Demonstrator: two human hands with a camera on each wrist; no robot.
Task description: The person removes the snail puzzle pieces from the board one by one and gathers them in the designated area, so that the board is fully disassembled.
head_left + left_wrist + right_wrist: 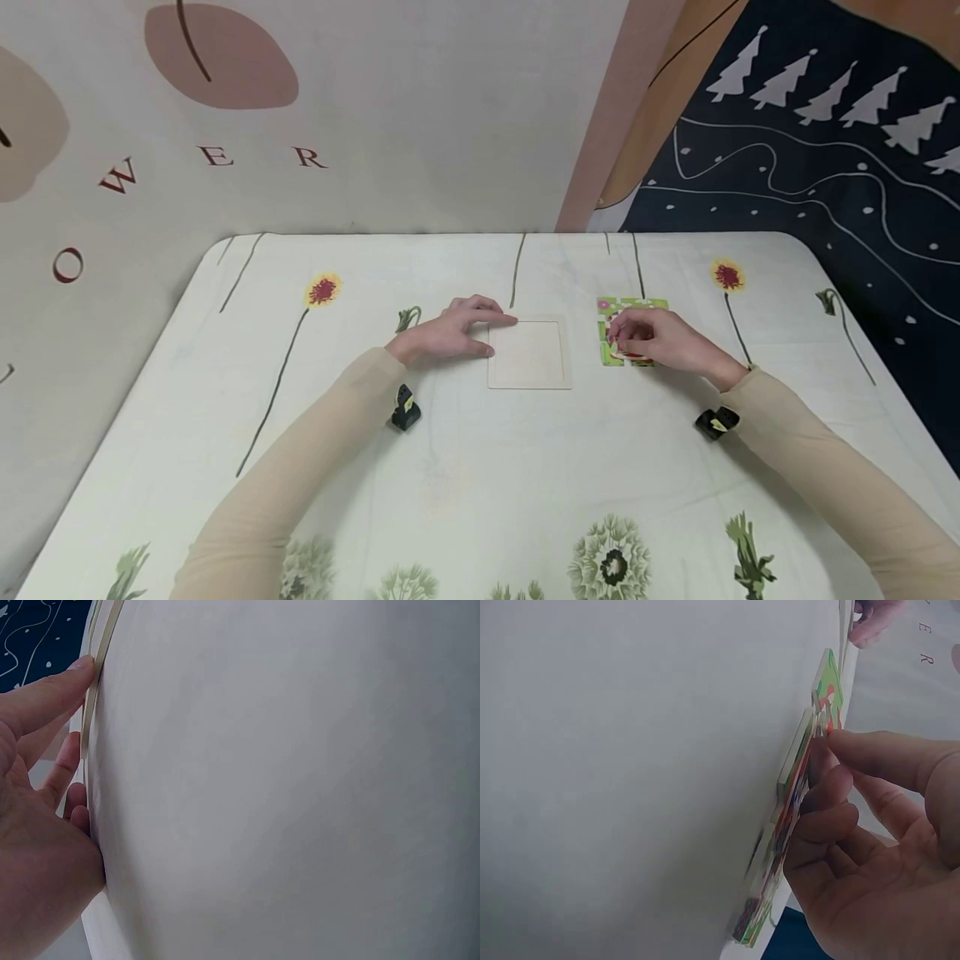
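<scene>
A square, pale wooden puzzle tray [528, 358] with a thin raised rim lies flat near the middle of the table. My left hand [450, 330] rests at its left side, the index finger stretched along the upper left corner and the thumb touching the left edge. To the right of the tray lies a square group of green, colourful jigsaw pieces [657, 305]. Above them my right hand [670, 340] has its fingers bent. In the right wrist view its thumb and index finger pinch a green and red puzzle piece [829, 681], tilted up. The hand hides part of the group.
A white cloth [480, 467] printed with flowers and stems covers the table. Behind it hangs a pale curtain [450, 125] with letters, and a dark cloth [817, 167] with white trees is at the right. A small black camera [406, 408] sits at the left wrist.
</scene>
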